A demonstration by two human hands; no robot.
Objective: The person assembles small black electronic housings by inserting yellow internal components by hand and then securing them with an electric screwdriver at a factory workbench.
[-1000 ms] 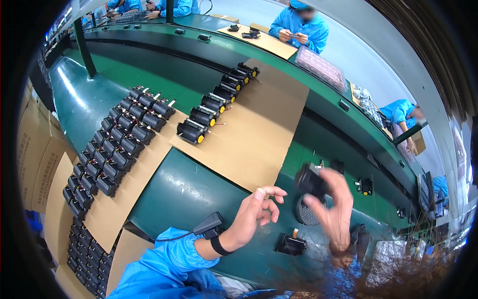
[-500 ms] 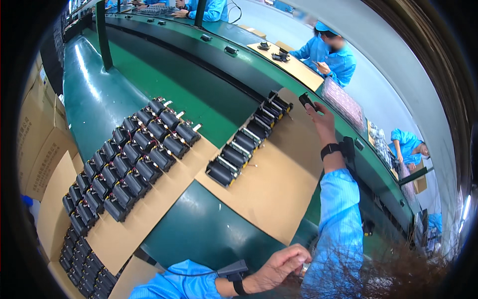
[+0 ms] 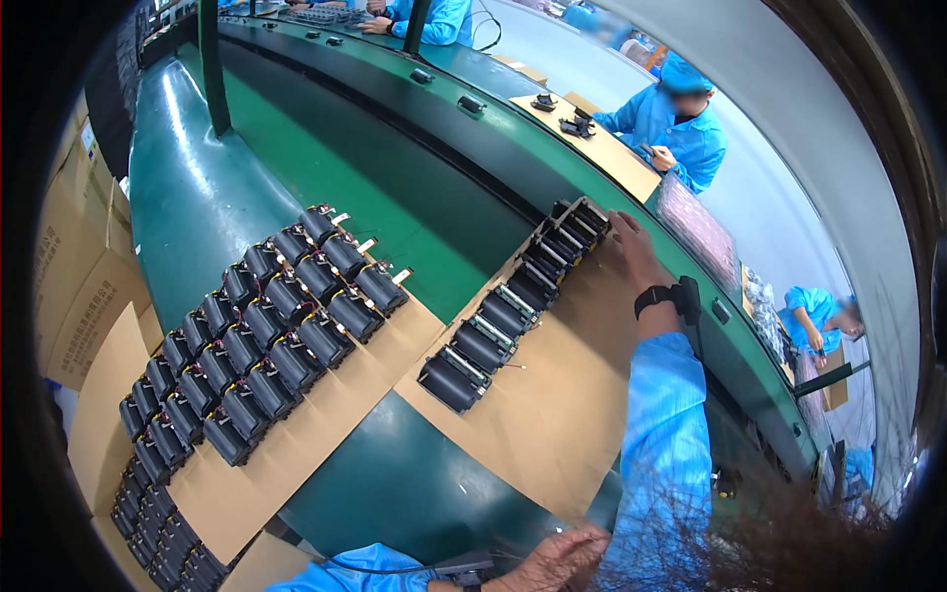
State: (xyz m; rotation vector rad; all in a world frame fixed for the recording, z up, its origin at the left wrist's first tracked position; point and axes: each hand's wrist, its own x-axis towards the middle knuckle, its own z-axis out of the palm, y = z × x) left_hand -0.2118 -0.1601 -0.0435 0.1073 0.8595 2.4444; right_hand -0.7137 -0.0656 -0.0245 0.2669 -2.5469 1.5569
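A slanting row of black plastic housings with roller-like cylinders [image 3: 481,345] lies on a cardboard sheet [image 3: 533,424]. My right hand [image 3: 633,252] is at the far end of this row, its fingers against the last black housing [image 3: 590,215] and partly hiding that end. Low in the picture, close to my right sleeve, my left hand [image 3: 560,560] is closed with curled fingers. What it holds, if anything, cannot be made out. A dark device with a cable [image 3: 464,566] sits at my left wrist.
Several rows of similar black housings [image 3: 264,321] cover another cardboard sheet [image 3: 222,503] on the left, with more stacked below. Cartons [image 3: 84,286] stand at the far left. Beyond the green bench runs a conveyor [image 3: 385,84] with scattered parts; co-workers in blue sit behind it.
My right hand has brought the black housing down to the row's far end. My left hand has sunk lower in view. The whole view has shifted slightly.
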